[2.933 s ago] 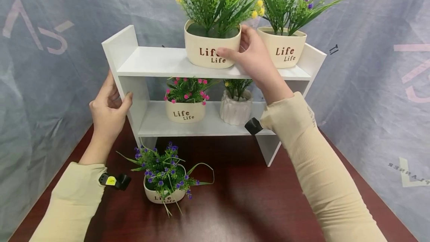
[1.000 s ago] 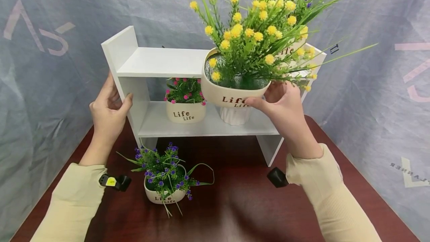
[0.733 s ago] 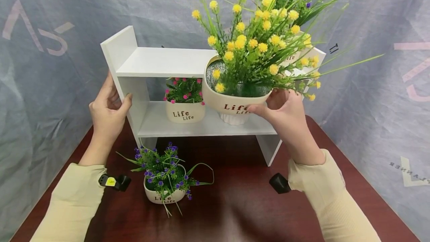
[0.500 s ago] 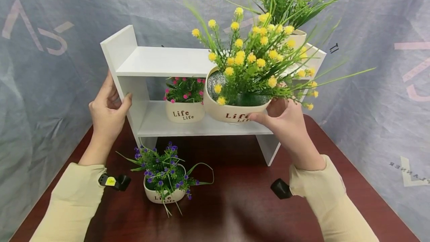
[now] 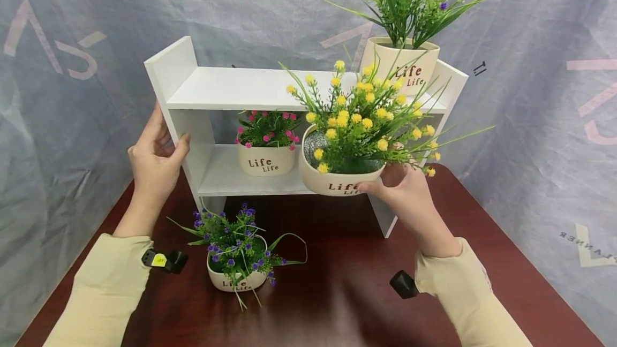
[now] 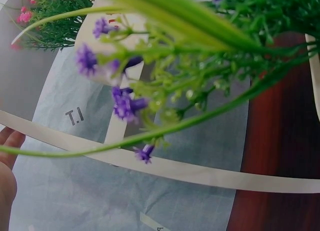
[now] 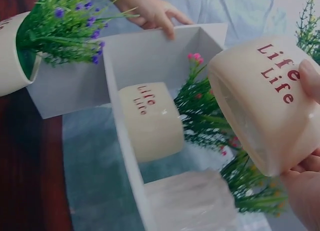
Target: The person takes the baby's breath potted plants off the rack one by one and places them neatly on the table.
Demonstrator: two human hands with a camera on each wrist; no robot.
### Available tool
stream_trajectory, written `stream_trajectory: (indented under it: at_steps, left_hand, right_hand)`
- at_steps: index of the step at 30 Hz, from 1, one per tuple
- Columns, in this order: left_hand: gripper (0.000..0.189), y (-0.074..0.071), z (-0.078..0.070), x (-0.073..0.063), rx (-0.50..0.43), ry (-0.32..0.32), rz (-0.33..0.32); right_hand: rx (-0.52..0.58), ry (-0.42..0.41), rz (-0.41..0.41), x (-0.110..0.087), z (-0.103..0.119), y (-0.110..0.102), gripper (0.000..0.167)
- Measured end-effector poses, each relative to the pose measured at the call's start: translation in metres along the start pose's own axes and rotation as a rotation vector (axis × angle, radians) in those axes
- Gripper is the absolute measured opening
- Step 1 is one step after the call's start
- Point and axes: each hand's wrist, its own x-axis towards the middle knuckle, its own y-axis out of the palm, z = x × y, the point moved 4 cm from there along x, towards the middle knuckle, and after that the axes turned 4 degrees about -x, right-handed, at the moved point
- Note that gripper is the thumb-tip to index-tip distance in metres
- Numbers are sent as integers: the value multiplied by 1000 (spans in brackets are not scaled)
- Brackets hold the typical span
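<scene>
Five planters counted across the views: four cream, smooth and rounded-oval, one white. My right hand [image 5: 407,197] holds the yellow-flowered pot [image 5: 320,180] by its right end, thumb on the front wall over the dark red "Life Life" lettering, fingers behind. The pot is in the air before the right part of the white shelf unit [image 5: 231,87], tilted so that its mouth faces me. Wall: glossy and thin at the rim. Inner surface at left: grey and speckled. Contents: fine green sprigs with small fluffy yellow heads, plus long narrow blades.

My left hand [image 5: 154,157] grips the unit's left side panel, thumb at the front edge, fingers along the outer face. The unit is of flat, smooth boards with straight edges.

Upper board, right end: upper purple-flowered pot [image 5: 373,66], upright, same lettering, filled with tall arching leaves and purple blooms. Lower board, left: pink-flowered pot [image 5: 265,164], upright, with short dense greenery and round pink heads. Beside it, as the right wrist view shows, the white pot [image 7: 190,203], its wall uneven and puckered; green foliage with yellow-orange specks inside.

On the dark red, glossy table [image 5: 328,293]: lower purple-flowered pot [image 5: 226,283], in front of the unit's left side; stems and looping blades spill over its rim. Behind everything: grey, wrinkled cloth [image 5: 270,15] with printed letters.
</scene>
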Motion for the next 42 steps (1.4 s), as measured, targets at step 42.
stream_trajectory:
  at_steps: [42]
  left_hand:
    - [68,1,1,-1,-41,13,-2]
  right_hand:
    - [474,-179,266,-21,-97,88,62]
